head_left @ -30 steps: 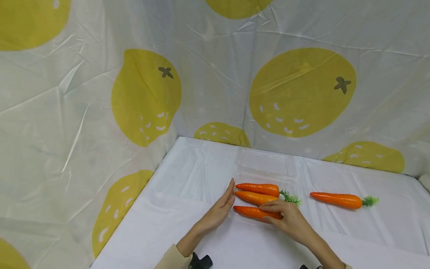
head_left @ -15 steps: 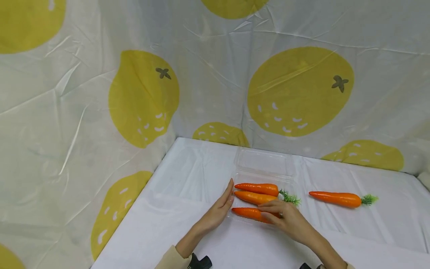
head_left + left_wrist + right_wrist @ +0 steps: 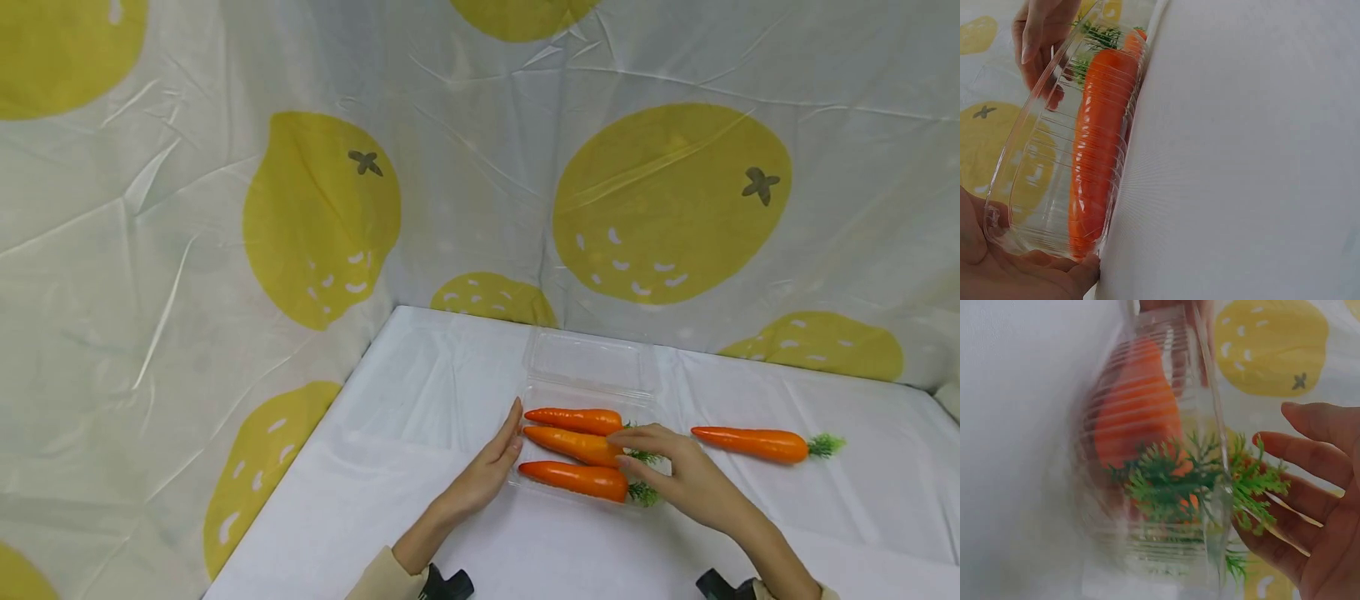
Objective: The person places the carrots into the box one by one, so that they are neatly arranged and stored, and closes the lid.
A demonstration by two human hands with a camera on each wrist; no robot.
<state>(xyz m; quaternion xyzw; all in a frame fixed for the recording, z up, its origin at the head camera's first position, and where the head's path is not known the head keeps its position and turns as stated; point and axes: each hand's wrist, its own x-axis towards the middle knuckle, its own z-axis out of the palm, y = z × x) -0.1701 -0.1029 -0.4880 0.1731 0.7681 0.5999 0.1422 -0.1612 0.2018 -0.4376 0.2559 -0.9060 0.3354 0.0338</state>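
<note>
Three orange carrots with green tops lie side by side in a clear plastic box [image 3: 1041,181]: a front carrot [image 3: 573,481], a middle carrot [image 3: 566,442] and a back carrot [image 3: 572,419]. My left hand [image 3: 483,475] rests with straight fingers against the box's left end. Over the right end, my right hand [image 3: 686,475] has loosely spread fingers and holds nothing; its fingertips overlap the middle carrot's top in the head view. In the right wrist view, green fronds [image 3: 1257,487] stick out past the box rim beside the right hand's fingers.
The box's clear lid [image 3: 588,360] lies folded back behind it. Another carrot [image 3: 750,444] lies on the white tablecloth [image 3: 825,508] to the right. A lemon-print curtain [image 3: 480,167] hangs along the back and left of the table.
My right hand has let go of the front carrot and moved right and slightly up from it, uncovering its thick end and green top. The left hand has stayed at the box's left end.
</note>
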